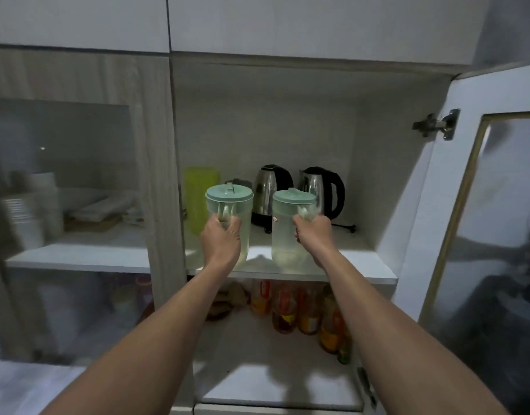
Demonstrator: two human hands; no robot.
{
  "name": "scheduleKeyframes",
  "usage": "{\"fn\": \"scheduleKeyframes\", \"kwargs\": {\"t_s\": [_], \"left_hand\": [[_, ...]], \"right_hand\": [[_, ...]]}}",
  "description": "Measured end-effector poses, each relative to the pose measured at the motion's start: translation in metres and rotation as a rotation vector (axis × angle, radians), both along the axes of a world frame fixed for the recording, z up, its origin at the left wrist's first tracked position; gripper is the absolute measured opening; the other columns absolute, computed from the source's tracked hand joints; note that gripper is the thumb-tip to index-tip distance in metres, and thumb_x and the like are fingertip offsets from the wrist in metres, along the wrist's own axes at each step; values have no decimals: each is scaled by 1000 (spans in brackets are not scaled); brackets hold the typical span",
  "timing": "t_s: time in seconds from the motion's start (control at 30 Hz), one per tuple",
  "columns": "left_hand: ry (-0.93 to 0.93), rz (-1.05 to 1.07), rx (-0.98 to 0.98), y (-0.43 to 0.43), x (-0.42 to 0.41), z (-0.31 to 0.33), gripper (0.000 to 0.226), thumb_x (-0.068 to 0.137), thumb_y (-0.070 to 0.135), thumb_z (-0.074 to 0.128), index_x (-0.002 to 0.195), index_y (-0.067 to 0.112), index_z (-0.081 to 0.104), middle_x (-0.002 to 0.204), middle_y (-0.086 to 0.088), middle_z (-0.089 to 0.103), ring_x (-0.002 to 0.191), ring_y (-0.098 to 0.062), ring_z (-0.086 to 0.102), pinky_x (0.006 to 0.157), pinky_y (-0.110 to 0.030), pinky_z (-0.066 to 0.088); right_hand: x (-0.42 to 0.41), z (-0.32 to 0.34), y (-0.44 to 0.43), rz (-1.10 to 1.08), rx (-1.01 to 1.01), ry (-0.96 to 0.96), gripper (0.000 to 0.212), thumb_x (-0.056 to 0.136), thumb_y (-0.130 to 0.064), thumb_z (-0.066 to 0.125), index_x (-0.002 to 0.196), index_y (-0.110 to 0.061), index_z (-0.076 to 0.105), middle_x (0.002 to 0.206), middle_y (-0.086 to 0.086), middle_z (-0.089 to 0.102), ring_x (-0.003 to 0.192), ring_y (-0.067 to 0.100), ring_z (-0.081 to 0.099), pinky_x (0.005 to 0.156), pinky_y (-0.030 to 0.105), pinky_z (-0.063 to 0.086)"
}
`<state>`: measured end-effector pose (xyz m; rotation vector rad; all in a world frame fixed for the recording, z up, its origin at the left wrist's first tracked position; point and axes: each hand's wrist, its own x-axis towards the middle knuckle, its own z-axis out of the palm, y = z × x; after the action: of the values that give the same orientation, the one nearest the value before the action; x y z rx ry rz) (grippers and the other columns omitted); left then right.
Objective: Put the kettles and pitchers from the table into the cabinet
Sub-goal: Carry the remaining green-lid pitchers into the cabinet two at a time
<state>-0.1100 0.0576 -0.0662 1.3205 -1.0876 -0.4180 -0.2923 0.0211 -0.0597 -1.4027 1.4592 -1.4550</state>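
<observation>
While both arms reach up into an open cabinet [257,85] compartment, each hand holds a clear pitcher with a pale green lid at the front edge of the middle shelf [365,266]. Far left, behind a closed glass door [63,175], stacked white dishes [27,211] sit dimly at the same level. Just inside the open compartment, at the shelf's left edge, stands a tall yellow-green container [197,196]. Just right of it is the left pitcher [229,195]. The left hand [223,239] grips its handle, which faces the viewer, with the fingers [220,219] curled round it. Behind it, toward the back of the shelf, stands the left kettle [269,190], steel with a black lid and base. The right pitcher [283,235] is near the middle of the front edge, apart from the first. The right hand [313,235] grips the handle on its right side, fingers wrapped round it. Whether either pitcher's base rests on the shelf or hangs just above it cannot be told. Behind stands the right kettle [325,187], steel with a black handle, and a black plug [351,227] lies on the shelf beside it. On the shelf below stand several bottles [287,313] of amber liquid. At the far right the compartment's open door [455,235], glass-panelled, hangs on a metal hinge [437,124].
</observation>
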Motion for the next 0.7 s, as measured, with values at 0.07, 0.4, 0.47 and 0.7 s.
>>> {"fn": "scheduleKeyframes", "kwargs": {"t_s": [0.07,0.4,0.47,0.7], "left_hand": [[13,27,10,-20,-4,-3,15,96,23,55,91,10,59,78,1,60,66,-11,54,53,-24,35],[28,192,94,-111,-14,-28,17,97,25,55,93,9,59,77,1,59,64,-10,53,51,-25,34],[27,216,116,-123,-13,-34,17,97,24,55,92,8,58,74,2,57,62,-9,51,49,-23,32],[75,237,128,-168,-10,-43,15,100,26,56,92,13,57,76,0,58,66,-15,54,51,-26,35]], "right_hand": [[0,-3,-27,25,11,10,15,89,-20,61,77,-12,65,65,3,59,60,17,55,59,33,43],[8,-32,-140,117,55,45,18,91,-22,62,78,-13,69,66,3,64,58,17,59,54,25,41],[12,-38,-154,123,57,34,17,90,-22,63,77,-13,70,67,5,66,61,20,62,56,26,42],[25,-50,-200,157,69,24,22,85,-28,67,81,-8,74,77,10,75,75,28,72,70,34,54]]}}
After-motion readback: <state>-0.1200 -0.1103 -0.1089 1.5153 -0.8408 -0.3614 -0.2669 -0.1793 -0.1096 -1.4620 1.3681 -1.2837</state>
